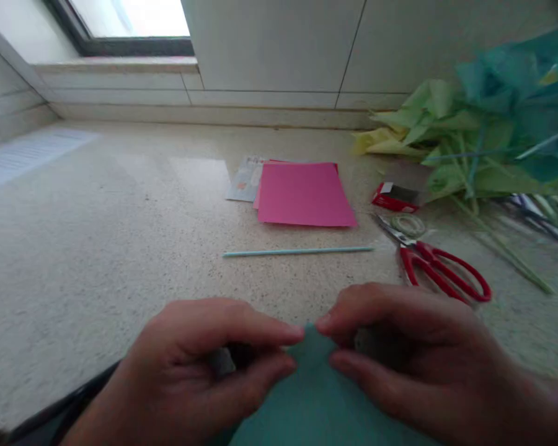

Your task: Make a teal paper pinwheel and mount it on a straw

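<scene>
A sheet of teal paper (320, 396) fills the bottom middle, one corner pointing away from me. My left hand (199, 359) pinches that corner's left edge between thumb and fingertips. On the opposite edge, close to the tip, my right hand (404, 353) pinches the same sheet. The two hands are a small gap apart, and the lower part of the sheet runs out of view. Just beyond them a thin pale-blue stick (297, 252) lies crosswise on the counter. Scissors with red handles (439, 269) rest beyond my right hand.
A stack of pink paper squares (307, 195) lies on the speckled counter (134, 248), over a printed packet (244, 179). To the right are a small red box (395, 197), a roll of tape (408, 225) and green and blue paper flowers (493, 118). The tiled wall (279, 49) stands behind.
</scene>
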Tool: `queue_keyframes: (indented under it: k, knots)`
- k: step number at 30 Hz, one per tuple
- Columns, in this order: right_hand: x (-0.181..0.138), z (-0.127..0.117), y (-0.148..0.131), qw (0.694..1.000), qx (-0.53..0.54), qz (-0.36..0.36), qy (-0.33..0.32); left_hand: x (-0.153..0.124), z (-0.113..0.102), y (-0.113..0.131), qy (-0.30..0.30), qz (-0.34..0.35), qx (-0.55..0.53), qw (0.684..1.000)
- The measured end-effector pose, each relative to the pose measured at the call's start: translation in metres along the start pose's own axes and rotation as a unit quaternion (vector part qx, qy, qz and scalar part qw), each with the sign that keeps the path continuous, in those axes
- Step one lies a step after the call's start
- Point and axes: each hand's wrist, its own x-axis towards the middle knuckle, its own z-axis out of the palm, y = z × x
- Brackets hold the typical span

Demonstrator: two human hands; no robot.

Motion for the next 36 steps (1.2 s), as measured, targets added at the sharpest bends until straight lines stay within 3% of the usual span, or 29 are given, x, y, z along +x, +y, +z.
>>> queue_keyframes:
  k: [17, 25, 36]
  knots:
    - [0.002, 0.000, 0.000, 1.000, 0.020, -0.018, 0.006, 0.004, 0.001, 0.002, 0.024, -0.018, -0.008, 1.000]
    - [-0.001, -0.002, 0.001, 1.000, 0.004, -0.007, -0.025, 0.005, 0.002, 0.005, 0.005, -0.089, -0.066, 0.994]
    - [-0.006, -0.001, 0.006, 0.998, -0.002, 0.002, -0.058, 0.011, 0.007, 0.014, -0.036, -0.127, -0.036, 0.991]
